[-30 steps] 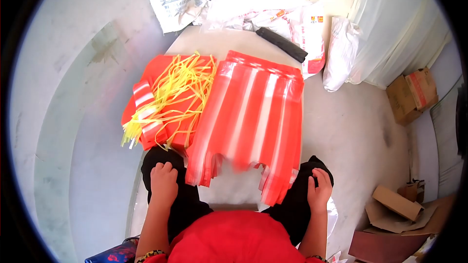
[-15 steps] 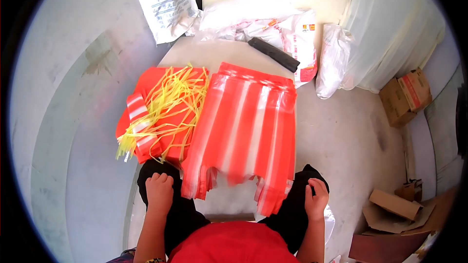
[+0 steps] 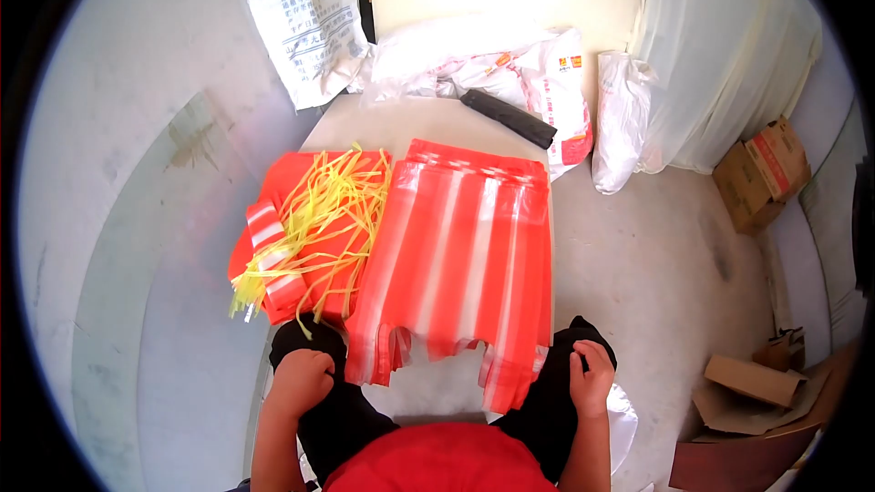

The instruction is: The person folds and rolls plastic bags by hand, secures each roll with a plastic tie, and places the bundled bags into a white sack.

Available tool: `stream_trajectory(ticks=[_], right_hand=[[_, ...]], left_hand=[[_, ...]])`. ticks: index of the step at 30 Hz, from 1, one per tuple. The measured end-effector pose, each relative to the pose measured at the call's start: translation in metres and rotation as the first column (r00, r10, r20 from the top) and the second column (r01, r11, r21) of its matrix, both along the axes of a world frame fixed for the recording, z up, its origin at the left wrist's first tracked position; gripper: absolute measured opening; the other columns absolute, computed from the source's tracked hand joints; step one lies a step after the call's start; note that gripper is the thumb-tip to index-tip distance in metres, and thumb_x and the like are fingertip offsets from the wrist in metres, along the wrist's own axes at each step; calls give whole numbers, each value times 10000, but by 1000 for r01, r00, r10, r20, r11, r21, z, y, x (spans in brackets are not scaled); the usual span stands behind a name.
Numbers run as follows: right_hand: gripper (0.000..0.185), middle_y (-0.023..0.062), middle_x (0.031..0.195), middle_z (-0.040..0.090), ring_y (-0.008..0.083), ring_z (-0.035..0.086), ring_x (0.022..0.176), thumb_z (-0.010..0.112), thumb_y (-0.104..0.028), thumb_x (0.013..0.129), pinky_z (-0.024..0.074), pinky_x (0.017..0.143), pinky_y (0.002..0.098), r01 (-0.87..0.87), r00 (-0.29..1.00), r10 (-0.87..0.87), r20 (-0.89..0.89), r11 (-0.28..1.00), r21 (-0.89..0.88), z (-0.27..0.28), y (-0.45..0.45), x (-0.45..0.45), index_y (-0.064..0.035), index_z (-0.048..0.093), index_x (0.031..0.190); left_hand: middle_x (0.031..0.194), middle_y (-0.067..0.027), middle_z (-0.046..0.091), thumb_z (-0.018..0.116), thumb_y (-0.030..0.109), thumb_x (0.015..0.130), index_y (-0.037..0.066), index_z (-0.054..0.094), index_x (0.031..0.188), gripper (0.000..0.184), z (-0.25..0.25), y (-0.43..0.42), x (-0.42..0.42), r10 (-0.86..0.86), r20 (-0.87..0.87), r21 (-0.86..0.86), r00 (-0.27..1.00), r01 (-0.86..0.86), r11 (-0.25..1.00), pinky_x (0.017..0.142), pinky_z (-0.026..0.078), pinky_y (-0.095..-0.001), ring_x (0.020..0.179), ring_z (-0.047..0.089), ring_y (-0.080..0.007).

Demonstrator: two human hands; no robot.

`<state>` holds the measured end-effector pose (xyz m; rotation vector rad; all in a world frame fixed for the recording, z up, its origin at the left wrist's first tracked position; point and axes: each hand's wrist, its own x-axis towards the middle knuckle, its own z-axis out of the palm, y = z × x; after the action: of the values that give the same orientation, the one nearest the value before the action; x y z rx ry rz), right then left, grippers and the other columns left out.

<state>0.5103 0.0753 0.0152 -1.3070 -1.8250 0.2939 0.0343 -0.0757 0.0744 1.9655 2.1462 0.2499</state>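
My left hand (image 3: 306, 381) rests on my left thigh, fingers curled inward, with nothing visible in it. On the other thigh lies my right hand (image 3: 592, 374), its fingers loosely bent and apart from the thumb, holding nothing. Between my knees, a stack of red-and-white striped plastic bags (image 3: 456, 264) lies flat, its cut-out handle ends hanging over the near edge of the table. Left of the stack is a red plastic pile (image 3: 273, 178), with a tangle of yellow strips (image 3: 342, 200) and a folded striped roll (image 3: 269, 241) on top. Neither hand touches these.
A black bar-shaped object (image 3: 508, 118) lies at the back of the table (image 3: 365, 118). White printed sacks (image 3: 565, 82) sit behind it, and another sack (image 3: 305, 27) hangs at the left. Cardboard boxes (image 3: 761, 173) and an opened carton (image 3: 752, 392) stand on the right floor.
My left hand has turned inward and its fingers have curled up. My right hand keeps about the same place. The view has shifted slightly, so the table things appear lower.
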Motion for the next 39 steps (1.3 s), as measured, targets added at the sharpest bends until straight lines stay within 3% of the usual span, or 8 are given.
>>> stream_trajectory(ticks=[4, 7, 10, 19, 28, 31, 34, 39], right_hand=[[144, 192, 1050, 733, 387, 711, 966, 726, 19, 873, 577, 863, 425, -2, 1000, 2, -19, 1000, -10, 1, 0, -2, 18, 723, 1017], [143, 194, 1052, 733, 386, 712, 959, 724, 24, 873, 577, 860, 424, -10, 1000, 10, -28, 1000, -12, 0, 3, -1, 22, 722, 1016], [142, 194, 1050, 732, 386, 711, 955, 718, 31, 876, 576, 859, 424, -15, 1000, 14, -20, 1000, -13, 0, 2, -3, 25, 719, 1017], [123, 193, 1040, 724, 375, 700, 950, 686, 45, 898, 565, 868, 413, 5, 999, -7, -31, 999, -49, -12, 2, 6, 32, 710, 1018], [125, 195, 1019, 721, 367, 702, 933, 679, 68, 892, 565, 851, 400, 3, 1000, -3, 8, 999, -38, -14, 7, 0, 35, 709, 1008], [121, 197, 1011, 721, 372, 701, 929, 679, 68, 890, 565, 851, 404, 5, 1000, -4, 31, 1000, -28, -13, 9, -4, 36, 710, 1003], [118, 198, 1009, 722, 378, 702, 932, 681, 65, 889, 567, 854, 408, 3, 999, -2, 49, 999, -38, -9, 9, -7, 37, 712, 999], [114, 201, 1008, 723, 381, 702, 938, 683, 63, 885, 569, 860, 411, 20, 997, -16, 82, 999, -46, -11, 11, -10, 39, 713, 993]], left_hand=[[810, -129, 671, 627, 78, 775, 70, 724, 793, 99, 1, 0, -5, -16, 100, 51, 995, 11, 999, 779, 535, -487, 876, 668, -366], [819, -136, 667, 647, 89, 811, 63, 719, 817, 76, 11, 11, 6, -14, 211, -66, 977, 28, 997, 780, 536, -483, 872, 669, -370], [875, -133, 675, 672, 110, 858, 65, 722, 888, 74, 12, 29, 13, -48, 245, 69, 968, 31, 997, 796, 538, -474, 899, 668, -363], [1030, -136, 683, 726, 154, 903, 43, 714, 1025, 166, -45, 84, -18, 158, 81, 338, 984, -176, 925, 895, 543, -463, 1013, 659, -367], [1399, -230, 541, 878, 260, 797, 44, 461, 1502, 848, -49, 140, -22, 382, 18, 7, 924, -382, 924, 990, 557, -476, 1207, 634, -396], [1453, -231, 498, 905, 294, 784, 44, 344, 1588, 1012, -65, 153, -31, 300, -115, 161, 947, -280, 946, 982, 572, -478, 1219, 639, -395], [1460, -223, 508, 911, 349, 780, 77, 310, 1629, 1076, -59, 171, -44, 359, -106, -40, 927, -365, 930, 965, 579, -464, 1193, 661, -388], [1289, -200, 595, 889, 404, 796, 66, 574, 1347, 718, -83, 178, -67, 303, -115, -87, 946, -313, 946, 878, 581, -470, 1066, 686, -383]])
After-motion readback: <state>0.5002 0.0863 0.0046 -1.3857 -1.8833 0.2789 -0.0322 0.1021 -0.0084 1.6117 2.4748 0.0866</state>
